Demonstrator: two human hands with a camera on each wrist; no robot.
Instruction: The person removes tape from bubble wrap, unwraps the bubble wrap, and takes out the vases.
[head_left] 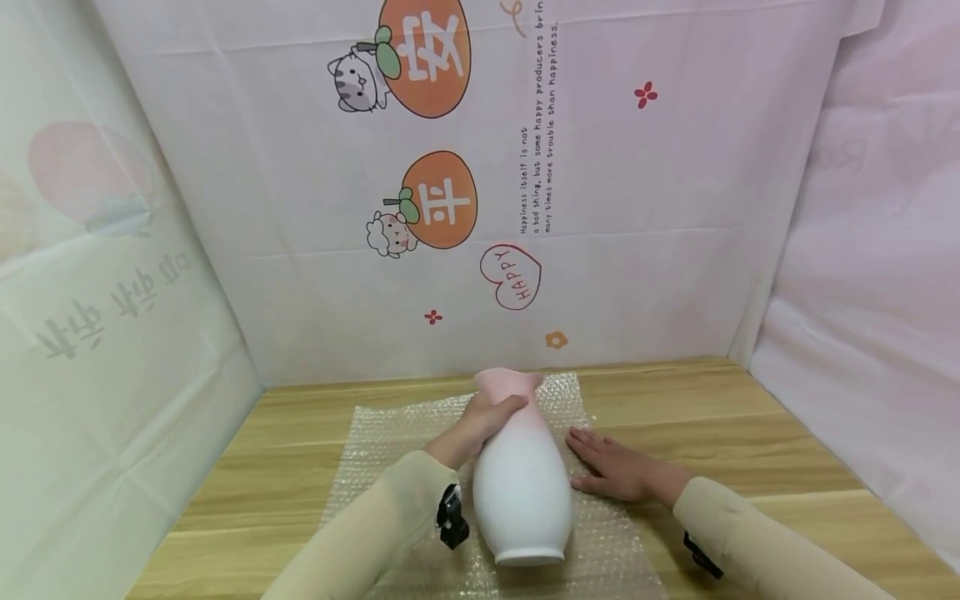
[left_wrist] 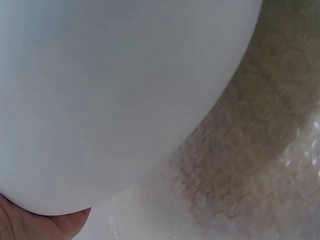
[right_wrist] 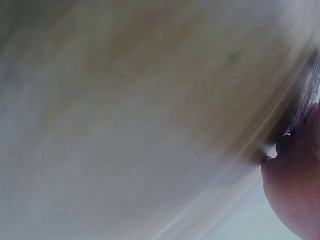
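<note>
A vase (head_left: pixel 522 492), white in the body and pink toward its flared mouth, is above a sheet of bubble wrap (head_left: pixel 390 450) in the head view. My left hand (head_left: pixel 480 423) grips it round the narrow neck, thumb across the front. The white body fills much of the left wrist view, with bubble wrap (left_wrist: pixel 250 150) beside it. To the vase's right, my right hand (head_left: pixel 618 468) lies with fingers extended on the right edge of the bubble wrap. Only part of that hand (right_wrist: pixel 295 185) shows in the right wrist view. The far side of the neck is hidden.
A wood-grain table (head_left: pixel 712 417) lies under the bubble wrap. Printed cloth (head_left: pixel 637 250) hangs behind it, and more cloth closes off the left and right sides. Black straps with small devices (head_left: pixel 452 517) sit on both sleeves.
</note>
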